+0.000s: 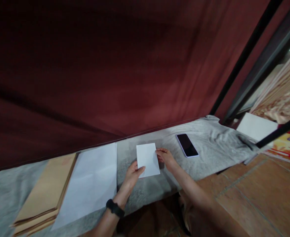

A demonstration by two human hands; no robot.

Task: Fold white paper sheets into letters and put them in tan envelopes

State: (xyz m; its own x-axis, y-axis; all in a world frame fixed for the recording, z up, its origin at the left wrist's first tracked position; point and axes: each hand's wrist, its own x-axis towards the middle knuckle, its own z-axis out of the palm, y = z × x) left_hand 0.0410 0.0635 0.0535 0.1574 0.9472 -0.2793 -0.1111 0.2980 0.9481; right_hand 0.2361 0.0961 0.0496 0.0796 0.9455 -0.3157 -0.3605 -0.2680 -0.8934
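Observation:
Between my two hands is a small white rectangle of folded paper or card [147,159], held just over the grey cloth. My left hand [132,174] grips its lower left corner, thumb on top and fingers underneath. At the upper right edge, my right hand [165,157] pinches it between thumb and fingers. A large white paper sheet [90,184] lies flat to the left of my left hand. To the right of my right hand rests a phone [187,145] with a dark screen and a pale purple case.
A stack of brown paper envelopes or bags [48,187] lies at the far left. Grey cloth [214,144] covers the surface, with a dark red curtain [110,72] behind. Black poles [243,59], a colourful box [288,144] and a tiled floor [260,191] are on the right.

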